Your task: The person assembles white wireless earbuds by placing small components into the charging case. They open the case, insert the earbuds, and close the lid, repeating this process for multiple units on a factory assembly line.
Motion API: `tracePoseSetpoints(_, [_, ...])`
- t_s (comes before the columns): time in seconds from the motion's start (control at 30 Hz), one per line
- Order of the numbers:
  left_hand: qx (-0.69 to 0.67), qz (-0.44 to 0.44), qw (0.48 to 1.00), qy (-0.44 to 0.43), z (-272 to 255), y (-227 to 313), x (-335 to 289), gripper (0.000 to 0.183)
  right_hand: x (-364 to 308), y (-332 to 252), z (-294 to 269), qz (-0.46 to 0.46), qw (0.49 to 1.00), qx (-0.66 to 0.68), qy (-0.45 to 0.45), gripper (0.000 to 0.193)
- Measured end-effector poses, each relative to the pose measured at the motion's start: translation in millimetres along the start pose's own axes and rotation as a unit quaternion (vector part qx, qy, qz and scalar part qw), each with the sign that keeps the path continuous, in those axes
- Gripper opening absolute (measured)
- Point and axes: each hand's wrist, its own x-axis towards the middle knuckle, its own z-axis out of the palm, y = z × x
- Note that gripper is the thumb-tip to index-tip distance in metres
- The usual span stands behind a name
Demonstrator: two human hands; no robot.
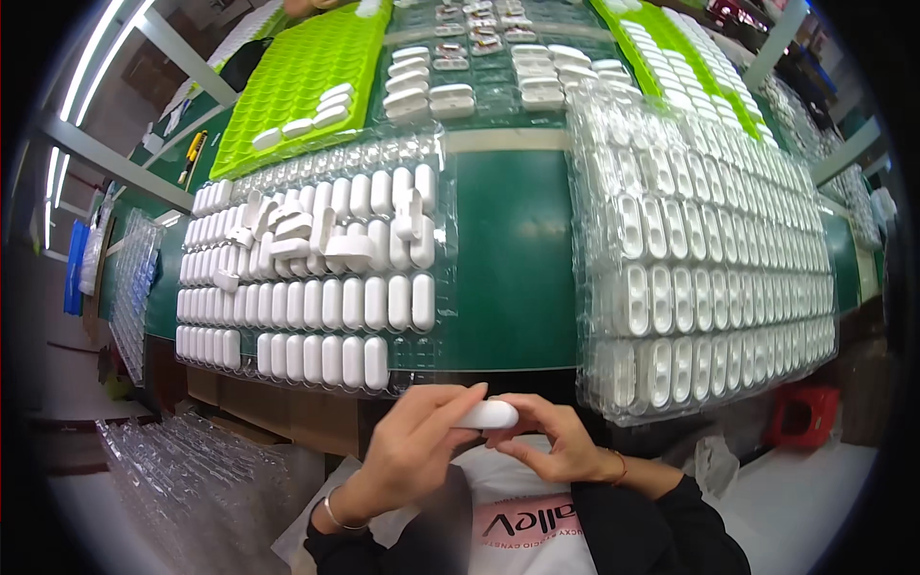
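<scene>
Between my two hands, close in front of my body, is a smooth white oval plastic case (487, 415). My left hand (407, 448) grips one end of it, thumb and fingers closed. The other end is pinched by my right hand (559, 443), its fingers curled. Ahead on the left lies a clear plastic tray (412, 356) with rows of white rounded case shells (307, 303); loose white pieces (287, 230) are heaped on top of them. To the right, a stack of clear trays (599, 369) holds white case parts with hollowed insides (685, 287).
A green tabletop strip (508, 259) runs between the trays. Farther off stand green trays (297, 72) (661, 48) and stacked white cases (450, 96). A red stool (803, 414) is at the right, empty clear trays (192, 479) at lower left.
</scene>
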Motion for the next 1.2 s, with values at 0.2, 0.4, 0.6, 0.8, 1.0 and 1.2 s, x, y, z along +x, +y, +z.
tracePoseSetpoints(0.2, [0.197, -0.028, 0.961, 0.191, -98, -53, 58, 0.038, -7, 70, -42, -0.021, 0.920, -0.360, -0.155, 0.035])
tracePoseSetpoints(0.4, [0.298, -0.017, 0.924, 0.238, -209, -183, 182, 0.032, -16, 173, -90, -0.112, 0.817, -0.560, 0.080, 0.028])
tracePoseSetpoints(0.6, [0.331, -0.058, 0.932, 0.139, -243, -297, 287, 0.033, -4, 182, -100, -0.049, 0.814, -0.570, 0.104, 0.027])
tracePoseSetpoints(0.8, [0.323, -0.183, 0.928, 0.010, -246, -326, 312, 0.036, 1, 181, -100, -0.026, 0.821, -0.561, 0.102, 0.026])
tracePoseSetpoints(1.0, [0.377, -0.050, 0.917, 0.119, -241, -324, 281, 0.029, 1, 178, -101, -0.024, 0.831, -0.548, 0.085, 0.025])
tracePoseSetpoints(1.2, [0.359, -0.171, 0.903, 0.163, -252, -268, 184, 0.022, 4, 177, -99, -0.033, 0.841, -0.536, 0.067, 0.024])
